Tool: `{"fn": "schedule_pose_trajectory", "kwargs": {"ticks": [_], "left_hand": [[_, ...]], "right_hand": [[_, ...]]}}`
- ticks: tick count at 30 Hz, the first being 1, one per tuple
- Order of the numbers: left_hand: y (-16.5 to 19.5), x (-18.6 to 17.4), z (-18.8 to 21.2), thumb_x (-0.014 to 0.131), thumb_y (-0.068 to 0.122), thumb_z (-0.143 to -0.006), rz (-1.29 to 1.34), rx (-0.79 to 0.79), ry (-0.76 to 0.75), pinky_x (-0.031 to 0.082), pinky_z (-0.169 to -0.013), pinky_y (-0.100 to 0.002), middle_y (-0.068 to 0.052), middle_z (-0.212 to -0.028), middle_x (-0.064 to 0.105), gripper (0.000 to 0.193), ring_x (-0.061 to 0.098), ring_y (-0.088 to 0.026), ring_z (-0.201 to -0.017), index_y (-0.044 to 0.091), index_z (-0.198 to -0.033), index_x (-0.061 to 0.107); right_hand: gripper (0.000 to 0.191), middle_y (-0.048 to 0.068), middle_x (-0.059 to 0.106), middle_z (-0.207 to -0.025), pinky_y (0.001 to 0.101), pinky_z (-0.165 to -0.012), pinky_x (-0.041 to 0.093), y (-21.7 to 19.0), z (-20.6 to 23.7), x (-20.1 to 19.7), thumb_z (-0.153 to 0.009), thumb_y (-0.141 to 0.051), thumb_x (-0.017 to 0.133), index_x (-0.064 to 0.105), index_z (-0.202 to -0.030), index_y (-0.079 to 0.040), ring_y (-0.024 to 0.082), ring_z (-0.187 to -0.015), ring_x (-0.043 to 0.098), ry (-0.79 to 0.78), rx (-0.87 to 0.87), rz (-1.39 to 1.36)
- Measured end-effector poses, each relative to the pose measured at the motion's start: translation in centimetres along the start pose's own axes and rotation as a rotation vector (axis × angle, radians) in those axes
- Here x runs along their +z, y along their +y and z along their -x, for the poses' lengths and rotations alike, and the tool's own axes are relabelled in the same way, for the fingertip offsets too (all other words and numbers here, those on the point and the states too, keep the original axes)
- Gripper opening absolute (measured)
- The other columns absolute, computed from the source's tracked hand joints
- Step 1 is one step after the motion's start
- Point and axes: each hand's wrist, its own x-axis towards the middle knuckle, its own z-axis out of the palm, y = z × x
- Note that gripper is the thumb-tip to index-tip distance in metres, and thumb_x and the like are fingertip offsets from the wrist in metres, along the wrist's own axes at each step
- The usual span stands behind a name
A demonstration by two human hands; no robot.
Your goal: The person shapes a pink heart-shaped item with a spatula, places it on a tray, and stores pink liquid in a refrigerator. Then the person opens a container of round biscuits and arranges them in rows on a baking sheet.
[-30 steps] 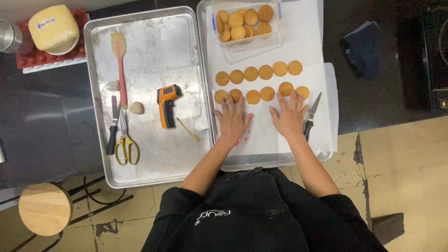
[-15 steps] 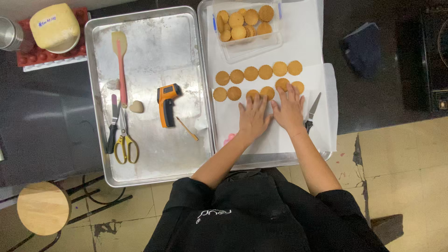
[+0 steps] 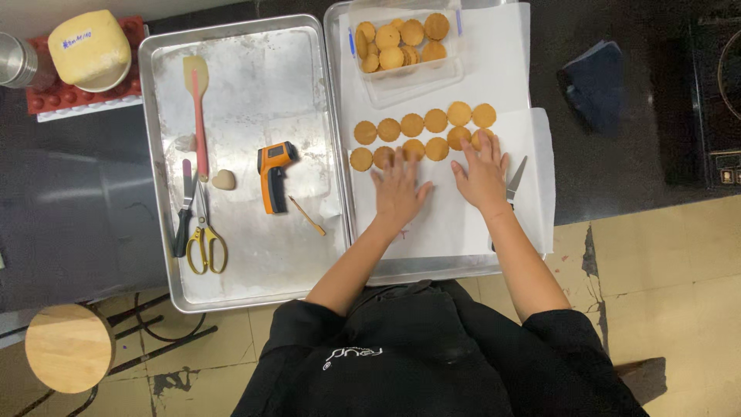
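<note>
Done: two rows of round golden biscuits (image 3: 421,123) lie on the white parchment sheet (image 3: 463,224), six above, about six below.
Left: more biscuits wait in the clear plastic tub (image 3: 405,46) above the rows.
Hands: left hand (image 3: 399,193) and right hand (image 3: 482,174) flat, fingers spread, gripping nothing, fingertips touching the lower row.
Room: bare parchment below the rows; a small knife (image 3: 513,181) lies just right of the right hand, near the sheet's edge.

**What I see of the wearer from the head camera**

I see a black short-sleeved top filling the frame at six o'clock, with a small pale mark printed on it near the middle. The sleeves end above the elbows, leaving both forearms bare. The left hand (image 3: 400,193) and right hand (image 3: 484,174) wear no gloves, rings or watch that I can make out.
</note>
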Motion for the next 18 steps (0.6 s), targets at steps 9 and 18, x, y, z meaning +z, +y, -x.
{"fn": "schedule_pose_trajectory", "kwargs": {"ticks": [9, 18], "left_hand": [[-4.1, 0.9, 1.7, 0.06, 0.053, -0.092, -0.043, -0.027, 0.141, 0.028, -0.109, -0.071, -0.026, -0.156, 0.033, 0.079, 0.029, -0.052, -0.142, 0.008, -0.153, 0.037], [-3.7, 1.1, 0.7, 0.059, 0.053, -0.092, -0.009, -0.045, 0.081, 0.027, -0.109, -0.071, -0.023, -0.156, 0.032, 0.077, 0.029, -0.048, -0.143, 0.009, -0.151, 0.039]], "right_hand": [[0.052, 0.019, 0.032, -0.161, 0.0696, -0.116, 0.018, -0.6, -0.7, 0.5, -0.096, -0.032, 0.066, 0.056, -0.143, -0.011, 0.044, -0.151, 0.021, 0.008, -0.083, -0.003], [0.051, 0.021, 0.039, -0.154, 0.0658, -0.113, 0.022, -5.1, -4.1, 0.7, -0.094, -0.025, 0.069, 0.058, -0.14, -0.007, 0.046, -0.143, 0.03, 0.112, -0.265, -0.04]]}}
